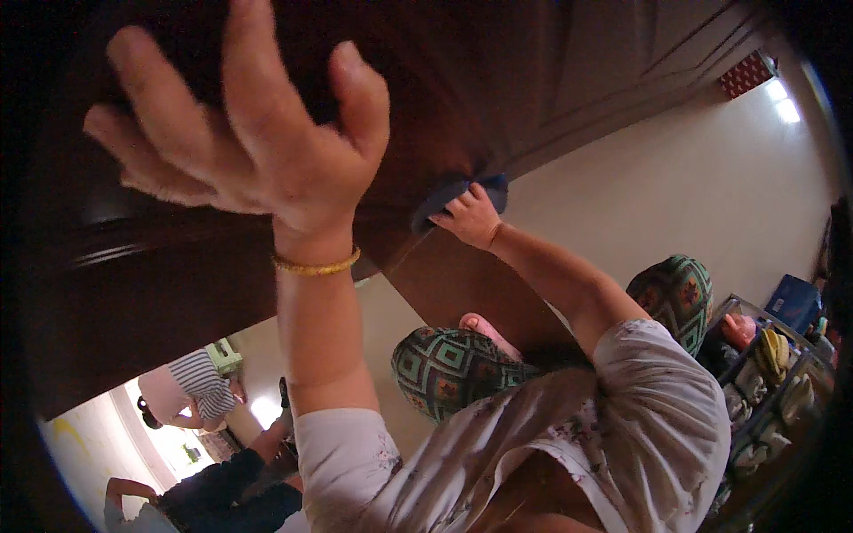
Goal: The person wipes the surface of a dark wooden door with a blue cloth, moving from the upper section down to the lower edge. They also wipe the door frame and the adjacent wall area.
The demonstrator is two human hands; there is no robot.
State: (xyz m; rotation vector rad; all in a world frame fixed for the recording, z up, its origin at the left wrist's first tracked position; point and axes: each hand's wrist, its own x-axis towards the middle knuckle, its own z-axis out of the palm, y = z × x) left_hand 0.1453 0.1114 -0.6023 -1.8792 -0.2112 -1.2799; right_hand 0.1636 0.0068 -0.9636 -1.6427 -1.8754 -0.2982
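My left hand point(266, 140) is raised close to the camera with its fingers spread and nothing in it; a gold bracelet point(316, 264) circles that wrist. Behind it stretches a dark brown panelled door point(426, 86), and whether the fingertips touch it cannot be told. Lower and to the right, my right hand point(472, 216) presses a dark blue cloth point(436, 200) against the door near its edge. Part of the cloth is hidden under the fingers.
Pale floor point(620, 193) runs along the door. At right stands a shoe rack point(766, 400) with several shoes, beside a dark blue box point(793, 298). A red patterned box point(748, 74) lies at the far right. Two people point(200, 393) point(220, 490) are at lower left.
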